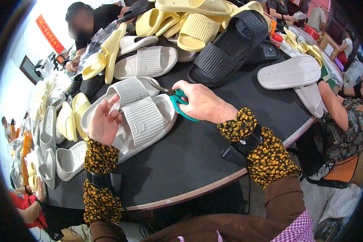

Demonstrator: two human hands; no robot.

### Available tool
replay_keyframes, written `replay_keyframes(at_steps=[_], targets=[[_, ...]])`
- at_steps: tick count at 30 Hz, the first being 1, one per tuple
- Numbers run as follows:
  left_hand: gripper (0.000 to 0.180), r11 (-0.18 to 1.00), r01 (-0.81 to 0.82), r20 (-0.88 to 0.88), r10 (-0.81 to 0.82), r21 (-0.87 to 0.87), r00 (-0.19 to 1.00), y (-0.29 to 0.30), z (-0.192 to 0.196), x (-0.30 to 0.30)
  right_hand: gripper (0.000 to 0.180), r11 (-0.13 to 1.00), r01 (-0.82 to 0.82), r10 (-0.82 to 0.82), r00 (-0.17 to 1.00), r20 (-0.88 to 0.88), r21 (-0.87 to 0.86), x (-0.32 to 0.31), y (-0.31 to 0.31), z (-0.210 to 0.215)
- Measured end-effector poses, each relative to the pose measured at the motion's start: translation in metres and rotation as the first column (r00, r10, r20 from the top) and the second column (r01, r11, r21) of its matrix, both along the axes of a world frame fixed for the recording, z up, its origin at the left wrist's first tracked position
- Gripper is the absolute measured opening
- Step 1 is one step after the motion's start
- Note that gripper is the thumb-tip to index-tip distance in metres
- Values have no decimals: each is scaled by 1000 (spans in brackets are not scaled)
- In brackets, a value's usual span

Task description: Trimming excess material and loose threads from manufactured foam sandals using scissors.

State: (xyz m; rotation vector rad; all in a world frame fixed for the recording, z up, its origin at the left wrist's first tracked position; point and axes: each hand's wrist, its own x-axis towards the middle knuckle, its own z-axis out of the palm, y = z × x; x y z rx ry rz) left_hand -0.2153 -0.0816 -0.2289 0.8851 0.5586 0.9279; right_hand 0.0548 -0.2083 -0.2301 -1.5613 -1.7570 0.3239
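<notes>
Two light grey slippers lie side by side before me on the dark table [165, 181]. The nearer grey slipper [143, 129] has a ribbed strap with a raised bear-head outline. My left hand [102, 123] is curled at the open end of the farther grey slipper [129, 90], its fingers against the strap's edge. My right hand [205, 101] grips scissors [182, 105] with teal handles. Their dark blades point left, close over the farther slipper's strap end and sole. I cannot tell whether the blade tips touch it.
Yellow slippers [199, 32], black slippers [230, 48] and another grey slipper [147, 62] are heaped at the far side. Grey slippers [70, 159] line the left edge. A pale pair [290, 72] lies at right. Other people sit around the table, including a person [334, 109] at right.
</notes>
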Motion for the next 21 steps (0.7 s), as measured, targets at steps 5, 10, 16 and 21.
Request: replay_keyframes(at_steps=[5, 10, 16, 21], targets=[[21, 992, -89, 93, 97, -94, 991, -4, -1, 5, 31, 1000, 3, -3, 1000, 12, 6, 0, 1, -3], [19, 993, -32, 180, 52, -113, 982, 2, -8, -3, 31, 1000, 4, -4, 1000, 6, -21, -2, 0, 1], [24, 988, -101, 163, 120, -119, 979, -5, -5, 6, 33, 999, -29, 30, 999, 27, -44, 1, 1, -3], [28, 998, -2, 264, 20, -65, 964, 1, -7, 0, 36, 975, -163, 153, 985, -77, -151, 2, 1, -2]])
